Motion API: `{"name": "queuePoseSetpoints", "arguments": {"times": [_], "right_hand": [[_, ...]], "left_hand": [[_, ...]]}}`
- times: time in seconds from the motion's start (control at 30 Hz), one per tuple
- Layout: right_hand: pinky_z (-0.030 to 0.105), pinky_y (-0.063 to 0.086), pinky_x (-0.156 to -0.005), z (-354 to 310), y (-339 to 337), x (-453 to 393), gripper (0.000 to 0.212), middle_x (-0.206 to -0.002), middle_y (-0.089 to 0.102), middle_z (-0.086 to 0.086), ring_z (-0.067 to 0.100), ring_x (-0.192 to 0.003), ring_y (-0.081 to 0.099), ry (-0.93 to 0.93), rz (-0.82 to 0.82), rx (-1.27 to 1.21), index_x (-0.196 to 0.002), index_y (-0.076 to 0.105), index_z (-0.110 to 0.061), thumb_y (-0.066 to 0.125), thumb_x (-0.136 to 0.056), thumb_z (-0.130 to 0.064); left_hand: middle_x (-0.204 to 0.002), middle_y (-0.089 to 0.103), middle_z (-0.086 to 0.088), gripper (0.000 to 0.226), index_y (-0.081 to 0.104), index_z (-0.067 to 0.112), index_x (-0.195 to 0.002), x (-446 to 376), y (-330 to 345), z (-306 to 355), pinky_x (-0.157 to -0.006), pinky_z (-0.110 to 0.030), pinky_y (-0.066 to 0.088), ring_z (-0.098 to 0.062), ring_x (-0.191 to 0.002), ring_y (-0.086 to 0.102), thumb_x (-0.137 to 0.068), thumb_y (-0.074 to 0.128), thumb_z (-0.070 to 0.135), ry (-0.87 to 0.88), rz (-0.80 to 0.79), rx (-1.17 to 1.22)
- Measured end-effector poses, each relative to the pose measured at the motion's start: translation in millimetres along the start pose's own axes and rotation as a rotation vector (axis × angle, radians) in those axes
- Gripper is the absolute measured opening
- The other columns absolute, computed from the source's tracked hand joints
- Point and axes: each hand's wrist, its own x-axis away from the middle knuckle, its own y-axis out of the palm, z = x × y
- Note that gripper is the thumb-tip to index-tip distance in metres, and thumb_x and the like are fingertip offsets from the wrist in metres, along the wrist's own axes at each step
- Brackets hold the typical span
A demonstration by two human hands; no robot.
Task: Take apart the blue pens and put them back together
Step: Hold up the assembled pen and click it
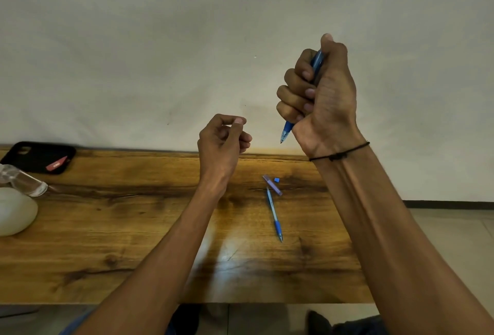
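Observation:
My right hand (320,94) is raised high above the table, fisted around a blue pen (286,131) that points tip down, thumb on its top end. My left hand (223,139) hovers lower and to the left with its fingers curled loosely, thumb and forefinger pinched; nothing shows between them. On the wooden table (107,227) lies a partly dismantled blue pen part (274,214) with grip and tip toward me. Just beyond it rest a purplish barrel piece (272,184) and a tiny blue cap piece (276,180).
A black phone in a case (40,157) with a red card on it lies at the table's far left. A clear plastic bottle (24,181) and a white rounded object (14,210) sit at the left edge. A pale wall stands behind the table.

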Motion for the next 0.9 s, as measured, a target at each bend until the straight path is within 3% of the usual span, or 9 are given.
{"name": "queuePoseSetpoints", "arguments": {"times": [0.9], "right_hand": [[0.020, 0.011, -0.044, -1.2, -1.6, -1.2, 0.057, -0.046, 0.021, -0.005, 0.009, -0.038, 0.014, 0.025, -0.009, -0.026, -0.064, 0.030, -0.017, 0.026, -0.110, -0.050]], "left_hand": [[-0.077, 0.076, -0.005, 0.014, 0.073, 0.011, -0.111, -0.2, 3.5, -0.2, -0.071, -0.029, 0.063, -0.016, -0.073, 0.074, -0.106, 0.062, 0.019, 0.003, 0.002, -0.009]]}}
